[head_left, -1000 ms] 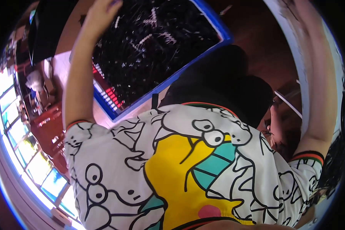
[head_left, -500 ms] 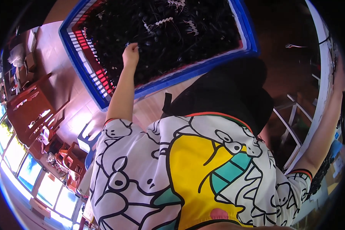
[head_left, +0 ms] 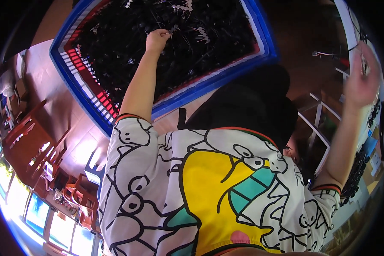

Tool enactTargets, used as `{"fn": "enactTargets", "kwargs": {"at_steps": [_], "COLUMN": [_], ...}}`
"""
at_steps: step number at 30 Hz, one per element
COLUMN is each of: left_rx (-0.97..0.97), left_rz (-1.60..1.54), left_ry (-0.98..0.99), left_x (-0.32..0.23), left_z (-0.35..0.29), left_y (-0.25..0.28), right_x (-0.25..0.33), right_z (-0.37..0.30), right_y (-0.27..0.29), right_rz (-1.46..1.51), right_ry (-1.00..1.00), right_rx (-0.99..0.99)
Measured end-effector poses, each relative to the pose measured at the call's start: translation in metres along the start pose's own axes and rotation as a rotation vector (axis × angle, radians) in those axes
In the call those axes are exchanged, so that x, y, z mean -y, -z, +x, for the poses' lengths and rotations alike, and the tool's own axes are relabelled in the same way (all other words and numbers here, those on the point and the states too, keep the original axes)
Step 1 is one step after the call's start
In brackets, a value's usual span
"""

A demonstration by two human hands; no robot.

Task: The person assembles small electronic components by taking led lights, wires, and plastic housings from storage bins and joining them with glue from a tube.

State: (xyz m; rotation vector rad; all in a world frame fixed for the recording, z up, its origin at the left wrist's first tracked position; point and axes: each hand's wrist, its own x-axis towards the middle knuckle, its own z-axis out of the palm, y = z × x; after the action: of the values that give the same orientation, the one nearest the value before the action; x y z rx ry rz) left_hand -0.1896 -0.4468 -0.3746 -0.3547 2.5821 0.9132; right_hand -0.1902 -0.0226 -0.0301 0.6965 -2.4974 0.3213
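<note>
1. While the person's own body fills the lower view, the left hand [head_left: 158, 41] is over a blue crate [head_left: 170, 106], its fingers drawn together in a pinch, seemingly grasping a small grey piece [head_left: 173, 29].
2. That piece sits at the fingertips, just beyond the hand on its right; its exact shape is too small to tell.
3. Around and beneath the left hand spreads a tangled heap of black parts [head_left: 115, 55] with thin wires. Farther to the hand's right lies a pale connector cluster [head_left: 202, 35].
4. Well to the right of the left hand, the right hand [head_left: 362, 83] is blurred beside the white edge of a counter [head_left: 347, 25]. Something pale shows against its fingers; I cannot tell whether it is gripped.
5. Handling, as a judgement: the grey piece is probably light and hard, any attached wire limp and prone to snag. A fingertip pinch on its solid body suits best; pulling on wires could strain the joints.
</note>
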Motion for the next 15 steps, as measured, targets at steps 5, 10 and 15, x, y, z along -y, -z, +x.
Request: {"fn": "enactTargets", "kwargs": {"at_steps": [5,10,15], "left_rx": [-0.066,-0.067,-0.160], "left_rz": [-0.194,-0.109,-0.294], "left_ry": [-0.195,-0.523,-0.479], "left_x": [-0.019,-0.033,-0.022], "left_z": [-0.039,-0.072,-0.092], "left_y": [0.024,0.039,0.059], "right_x": [0.123,0.179,0.195], "right_z": [-0.022,-0.052,-0.045], "right_y": [-0.155,-0.259,-0.286], "right_rz": [0.533,0.405,0.524], "right_ry": [-0.093,-0.063,-0.261], "right_rx": [0.326,0.497,0.748]}}
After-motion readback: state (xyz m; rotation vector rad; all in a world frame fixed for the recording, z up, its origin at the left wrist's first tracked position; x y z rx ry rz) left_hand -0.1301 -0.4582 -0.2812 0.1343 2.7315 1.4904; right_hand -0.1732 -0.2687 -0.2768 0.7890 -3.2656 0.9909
